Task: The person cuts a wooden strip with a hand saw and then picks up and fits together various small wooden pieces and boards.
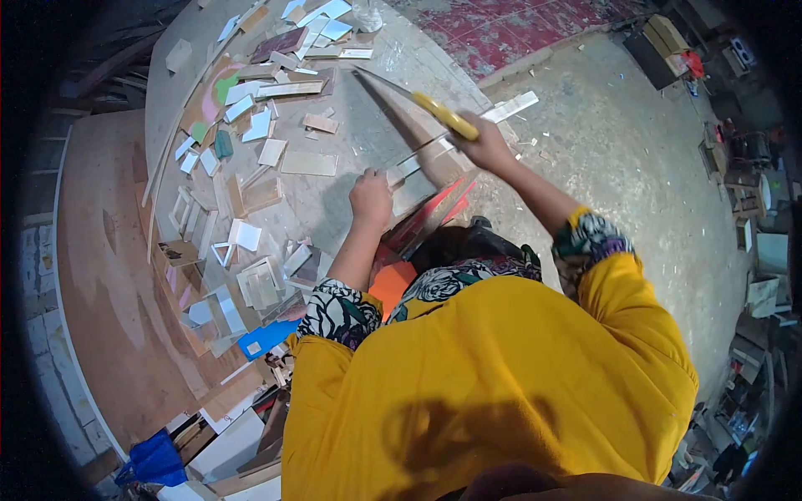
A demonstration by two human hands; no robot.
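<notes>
My right hand [486, 149] is closed around the lower end of the yellow handle of a hand saw [443, 115]. The saw's thin blade points up and to the left over the floor. A long pale wooden strip [511, 107] runs diagonally beneath the saw, past my right hand. My left hand [370, 199] is closed at the strip's near left end, fingers wrapped so that their tips are partly hidden. Whether the saw's teeth touch the strip cannot be made out. Red pieces [434, 209] lie close to my lap, below the strip.
Many wood offcuts [309, 163] are scattered to the left and ahead. A brown wooden board [104, 250] stands at far left. A blue piece [271, 338] lies near my left elbow. Cardboard boxes [664, 37] sit at the upper right, and clutter lines the right edge.
</notes>
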